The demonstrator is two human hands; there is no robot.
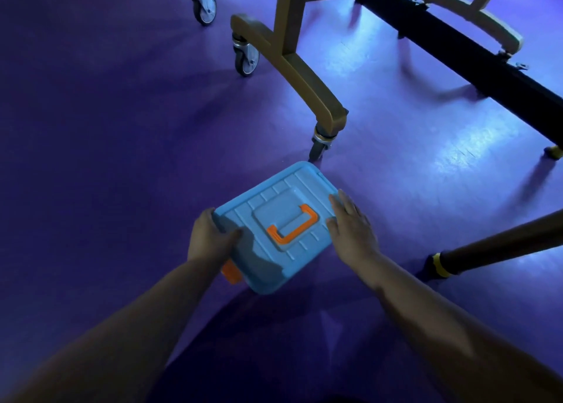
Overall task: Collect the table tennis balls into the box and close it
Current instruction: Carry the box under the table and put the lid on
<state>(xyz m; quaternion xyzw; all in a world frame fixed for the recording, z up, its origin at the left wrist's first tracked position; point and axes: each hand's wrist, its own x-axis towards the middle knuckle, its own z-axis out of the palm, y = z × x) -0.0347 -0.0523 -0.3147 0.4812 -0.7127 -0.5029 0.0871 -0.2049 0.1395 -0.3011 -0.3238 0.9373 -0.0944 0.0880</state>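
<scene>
A blue plastic box (274, 207) sits on the purple floor with its lid on. An orange handle (294, 229) lies flat on the lid, and an orange latch (231, 273) shows at the near left side. My left hand (210, 235) grips the box's left edge, thumb on the lid, fingers curled over the side. My right hand (350, 226) rests flat on the lid's right edge with straight fingers. No table tennis balls are in view.
A wheeled table frame leg (304, 76) stands just beyond the box, with one caster (318, 146) close to its far corner. More casters (245, 56) are further back. A dark post with a yellow band (441, 264) rests on the floor at right.
</scene>
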